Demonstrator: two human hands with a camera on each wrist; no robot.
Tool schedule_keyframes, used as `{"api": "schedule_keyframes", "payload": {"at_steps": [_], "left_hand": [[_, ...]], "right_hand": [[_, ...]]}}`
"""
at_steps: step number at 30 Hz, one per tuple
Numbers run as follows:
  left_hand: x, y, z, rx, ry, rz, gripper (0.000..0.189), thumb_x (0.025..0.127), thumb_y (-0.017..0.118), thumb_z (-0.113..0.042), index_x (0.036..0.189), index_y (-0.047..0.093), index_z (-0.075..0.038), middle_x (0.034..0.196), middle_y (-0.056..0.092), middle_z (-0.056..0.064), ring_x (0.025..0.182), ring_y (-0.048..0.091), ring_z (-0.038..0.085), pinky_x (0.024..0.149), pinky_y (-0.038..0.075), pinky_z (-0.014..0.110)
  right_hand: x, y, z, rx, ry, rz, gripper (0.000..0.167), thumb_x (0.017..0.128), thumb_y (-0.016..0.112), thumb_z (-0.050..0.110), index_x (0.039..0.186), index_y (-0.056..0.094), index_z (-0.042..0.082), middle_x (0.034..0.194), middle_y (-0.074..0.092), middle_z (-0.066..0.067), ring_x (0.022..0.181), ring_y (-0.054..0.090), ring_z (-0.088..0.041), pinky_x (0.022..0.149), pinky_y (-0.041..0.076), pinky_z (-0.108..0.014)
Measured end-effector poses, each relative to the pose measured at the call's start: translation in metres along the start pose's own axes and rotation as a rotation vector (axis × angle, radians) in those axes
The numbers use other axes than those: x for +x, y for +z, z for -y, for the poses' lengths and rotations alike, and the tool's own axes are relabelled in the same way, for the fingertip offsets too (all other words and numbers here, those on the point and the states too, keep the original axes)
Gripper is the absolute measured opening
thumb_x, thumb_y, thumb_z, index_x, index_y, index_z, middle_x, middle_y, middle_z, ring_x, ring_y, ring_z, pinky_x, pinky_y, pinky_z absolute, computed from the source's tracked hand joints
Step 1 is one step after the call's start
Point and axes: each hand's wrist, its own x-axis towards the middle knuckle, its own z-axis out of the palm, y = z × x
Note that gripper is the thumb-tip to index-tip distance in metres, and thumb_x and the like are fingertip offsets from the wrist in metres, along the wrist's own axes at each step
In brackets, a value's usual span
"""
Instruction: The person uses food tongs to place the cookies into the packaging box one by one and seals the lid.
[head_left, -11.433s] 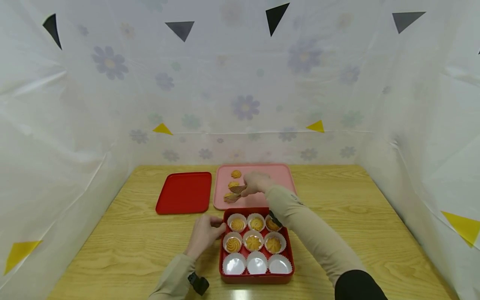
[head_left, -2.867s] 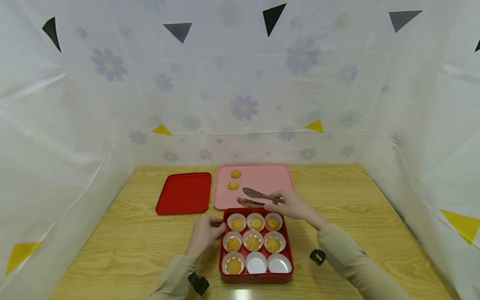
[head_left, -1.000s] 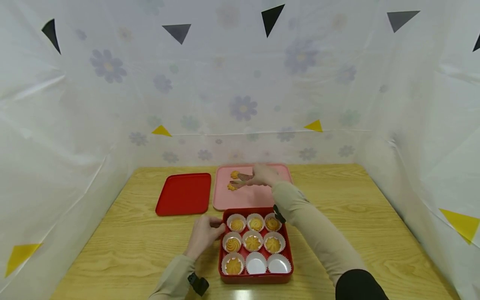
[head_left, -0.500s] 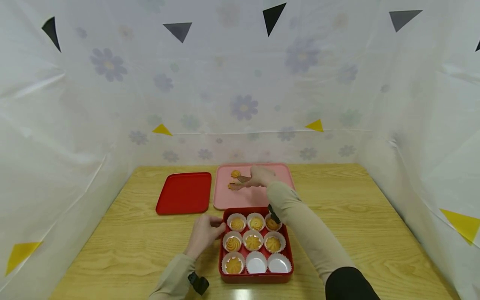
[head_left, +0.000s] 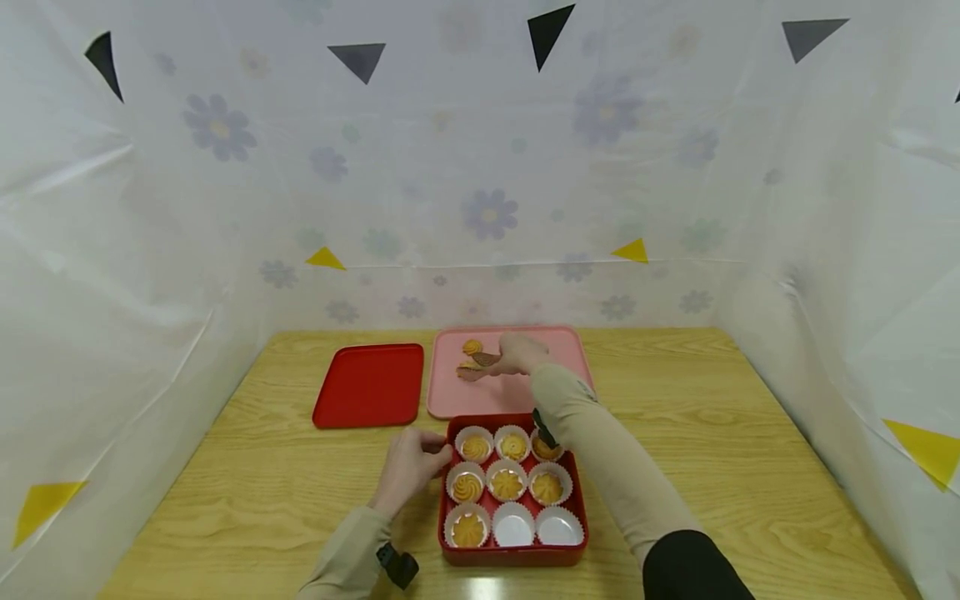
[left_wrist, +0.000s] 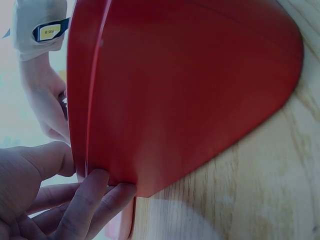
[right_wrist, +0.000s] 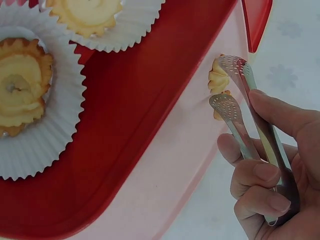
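My right hand (head_left: pixel 521 354) grips metal tongs (right_wrist: pixel 265 132) with perforated tips over the pink tray (head_left: pixel 551 398). The tips stand apart around the nearer of two piped cookies (head_left: pixel 467 367); whether they touch it I cannot tell. Just behind it lies the other cookie (head_left: pixel 472 347). Closest to me stands a red box (head_left: pixel 513 558) with rows of white paper cups. Cookies fill the two far rows and the front-left cup (head_left: pixel 468 527); the front-middle cup (head_left: pixel 513 527) and front-right cup (head_left: pixel 559 528) are bare. With thumb and fingers, my left hand (head_left: pixel 408 468) holds the box's left wall near its far corner.
A flat red tray (head_left: pixel 367 387) lies left of the pink one, on the wood-grain table (head_left: pixel 262 483). Flowered white sheeting (head_left: pixel 487 167) closes off the back and both sides. My right forearm passes over the box's far-right corner.
A third cookie has left the pink tray since the oldest frame, and one now sits in the front-left cup. The tongs went back from the box's far edge to the tray. The left hand stayed put.
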Motion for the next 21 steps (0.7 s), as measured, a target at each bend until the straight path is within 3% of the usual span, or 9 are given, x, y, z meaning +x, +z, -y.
{"api": "schedule_keyframes", "payload": {"at_steps": [11,20,21], "left_hand": [[0.0,0.0,-0.001,-0.003,0.01,-0.005,0.014,0.084,0.073,-0.008,0.094,0.079,0.001,0.089,0.078,0.012,0.076,0.066,0.013,0.064,0.053,0.024],[-0.001,-0.001,-0.002,-0.002,0.006,-0.009,0.014,0.084,0.073,-0.008,0.093,0.079,0.001,0.088,0.078,0.012,0.077,0.067,0.014,0.065,0.054,0.026],[-0.001,-0.001,-0.002,-0.003,0.006,-0.008,0.015,0.084,0.073,-0.008,0.094,0.079,0.001,0.088,0.078,0.012,0.077,0.067,0.014,0.064,0.054,0.026]], "right_hand": [[-0.002,0.001,0.004,-0.012,-0.003,-0.006,0.029,0.092,0.071,0.038,0.09,0.056,0.014,0.079,0.051,0.0,0.071,0.045,-0.015,0.063,0.037,-0.032],[0.009,0.005,0.004,-0.018,0.007,0.026,0.062,0.077,0.069,0.074,0.074,0.048,0.015,0.067,0.04,0.001,0.061,0.037,-0.014,0.055,0.031,-0.03],[0.01,0.005,0.003,-0.024,0.001,0.022,0.059,0.079,0.069,0.071,0.074,0.048,0.016,0.068,0.041,0.001,0.062,0.038,-0.014,0.056,0.031,-0.03]]}}
